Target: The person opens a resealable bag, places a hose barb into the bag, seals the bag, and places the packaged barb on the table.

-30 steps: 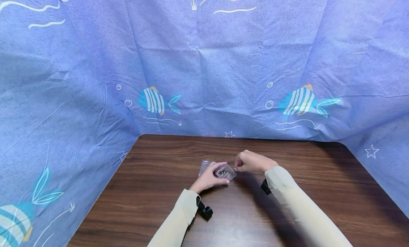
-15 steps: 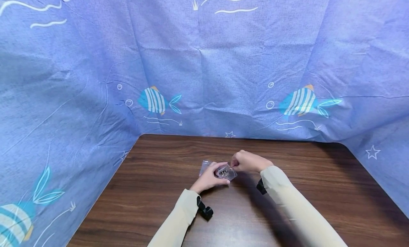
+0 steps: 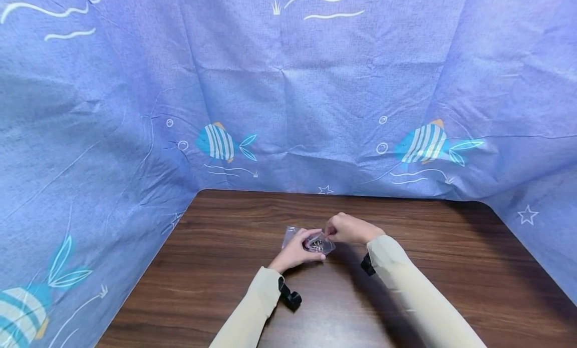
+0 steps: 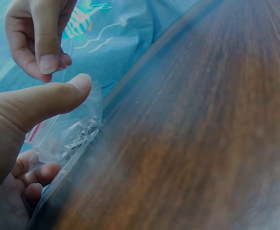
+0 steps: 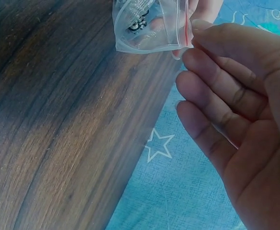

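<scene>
A clear zip bag with a red strip at its mouth holds several small shiny metal pieces. My left hand grips this bag from the left, its thumb and fingers spread around the mouth, keeping it open. At the bag's right side is my right hand, its thumb and fingertips drawn together by the mouth. From the right wrist view, the right thumb tip lies close beside the red strip. Whether anything sits between the right fingertips is hidden.
Another clear plastic piece, perhaps part of the same bag, shows behind the left hand. The brown wood-grain table lies beneath. A blue fish-print cloth hangs along its back and sides. Each wrist carries a black strap device.
My right hand has moved left to the bag's mouth; a small pale thing seen at its fingertips earlier no longer shows. The left hand stays on the bag.
</scene>
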`<state>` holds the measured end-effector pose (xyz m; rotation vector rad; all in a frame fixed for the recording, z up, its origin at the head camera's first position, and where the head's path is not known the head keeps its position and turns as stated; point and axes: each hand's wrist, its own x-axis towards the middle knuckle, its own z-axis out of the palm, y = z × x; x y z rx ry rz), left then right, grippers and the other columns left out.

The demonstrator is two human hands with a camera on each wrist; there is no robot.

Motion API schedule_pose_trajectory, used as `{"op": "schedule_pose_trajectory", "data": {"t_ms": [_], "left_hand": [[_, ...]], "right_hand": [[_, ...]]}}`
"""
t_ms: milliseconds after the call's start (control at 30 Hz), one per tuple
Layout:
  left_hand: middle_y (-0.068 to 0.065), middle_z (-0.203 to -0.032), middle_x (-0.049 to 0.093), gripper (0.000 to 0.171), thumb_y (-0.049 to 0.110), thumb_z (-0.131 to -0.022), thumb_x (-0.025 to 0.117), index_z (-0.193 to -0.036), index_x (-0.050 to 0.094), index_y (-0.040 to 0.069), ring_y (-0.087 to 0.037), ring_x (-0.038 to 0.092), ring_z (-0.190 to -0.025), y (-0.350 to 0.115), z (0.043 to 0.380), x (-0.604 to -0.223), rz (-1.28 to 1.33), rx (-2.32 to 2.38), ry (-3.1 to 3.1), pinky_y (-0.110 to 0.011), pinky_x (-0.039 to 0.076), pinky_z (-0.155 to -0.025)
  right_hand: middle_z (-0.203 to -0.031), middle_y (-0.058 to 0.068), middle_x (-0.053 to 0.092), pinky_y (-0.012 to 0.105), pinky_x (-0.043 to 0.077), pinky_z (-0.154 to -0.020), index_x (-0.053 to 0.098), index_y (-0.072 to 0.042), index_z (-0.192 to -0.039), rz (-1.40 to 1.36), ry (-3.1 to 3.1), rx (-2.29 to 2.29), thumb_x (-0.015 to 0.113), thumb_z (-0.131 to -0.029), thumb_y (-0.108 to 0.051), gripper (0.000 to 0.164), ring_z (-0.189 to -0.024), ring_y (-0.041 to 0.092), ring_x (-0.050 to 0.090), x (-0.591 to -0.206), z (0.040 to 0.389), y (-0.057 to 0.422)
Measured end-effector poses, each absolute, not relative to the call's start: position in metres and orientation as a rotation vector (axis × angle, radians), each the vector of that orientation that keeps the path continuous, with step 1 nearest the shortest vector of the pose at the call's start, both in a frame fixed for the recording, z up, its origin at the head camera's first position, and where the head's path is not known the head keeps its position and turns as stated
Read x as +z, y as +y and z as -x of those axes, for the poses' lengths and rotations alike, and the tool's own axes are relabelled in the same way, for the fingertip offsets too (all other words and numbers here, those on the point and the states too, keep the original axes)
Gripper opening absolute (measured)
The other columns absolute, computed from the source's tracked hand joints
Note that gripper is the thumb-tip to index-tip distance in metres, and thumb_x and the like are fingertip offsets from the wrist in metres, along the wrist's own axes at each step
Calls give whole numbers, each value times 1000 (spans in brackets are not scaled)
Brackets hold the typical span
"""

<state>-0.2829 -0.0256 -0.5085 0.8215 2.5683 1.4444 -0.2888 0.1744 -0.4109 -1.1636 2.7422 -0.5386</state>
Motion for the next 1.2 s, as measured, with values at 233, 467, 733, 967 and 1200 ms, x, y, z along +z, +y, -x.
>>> {"op": "schedule_pose_trajectory", "data": {"t_ms": [233, 467, 733, 967, 1200], "left_hand": [[-6, -114, 57, 72, 29, -73, 84, -137, 54, 15, -15, 52, -99, -25, 281, -507, -821, 1449, 2562, -27, 44, -86], [-6, -113, 56, 68, 31, -77, 80, -138, 53, 15, -14, 50, -95, -25, 280, -504, -813, 1423, 2559, -25, 43, -80], [-8, -111, 58, 49, 35, -94, 61, -137, 54, 14, -15, 51, -88, -24, 283, -503, -778, 1391, 2607, -27, 43, -75], [-16, -130, 59, 41, 25, -105, 35, -135, 54, 4, -29, 54, -121, -19, 288, -498, -654, 1472, 2577, -45, 41, -102], [-22, -107, 66, 34, 8, -101, 41, -130, 57, 0, -14, 50, -66, -15, 295, -486, -704, 1428, 2628, -27, 43, -65]], "right_hand": [[-70, -6, 63, 17, 43, -55, 71, -5, -83, 1071, 2732, -558, 69, -86, -9, 5, -58, -1, 48, -412, 285, 178], [-69, -7, 60, 18, 41, -53, 69, -5, -83, 1025, 2754, -646, 65, -90, -11, 10, -56, 0, 45, -418, 280, 182], [-65, -9, 53, 19, 38, -53, 68, -5, -79, 996, 2800, -783, 62, -93, -15, 18, -57, 1, 42, -432, 270, 185], [-61, -11, 47, 19, 36, -50, 63, -9, -72, 895, 2855, -851, 62, -93, -21, 25, -53, 0, 39, -448, 257, 184], [-57, -12, 45, 19, 35, -47, 65, -8, -71, 821, 2831, -884, 61, -94, -30, 32, -49, 0, 38, -454, 248, 179]]}}
